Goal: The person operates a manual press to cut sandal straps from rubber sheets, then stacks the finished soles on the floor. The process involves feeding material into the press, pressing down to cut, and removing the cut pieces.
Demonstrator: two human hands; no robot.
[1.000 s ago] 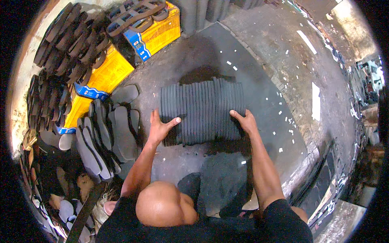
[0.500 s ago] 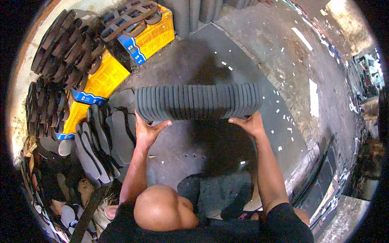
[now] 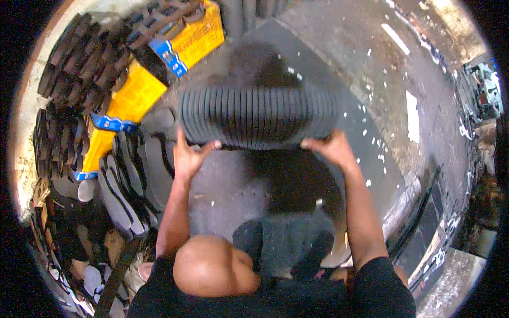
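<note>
my left hand point(image 3: 186, 155) and my right hand point(image 3: 331, 148) are well apart, each clamped on one lower end of a long row of dark rubber soles point(image 3: 258, 115) pressed together side by side, thumbs and fingers hooked up against its bottom edge. the row hangs between my hands above the grey mat point(image 3: 313, 90) on the floor, its ridged edges facing up and its ends bowing slightly down. under it lies a dark patch of shadow on the mat. to my left, a loose heap of grey sole pieces point(image 3: 124, 183) leans near my left forearm. beyond that, yellow crates point(image 3: 132, 98) stand tilted, with more dark soles point(image 3: 79, 66) stacked in rows against them. to my right, the concrete floor point(image 3: 419, 79) is speckled with pale scraps.
</note>
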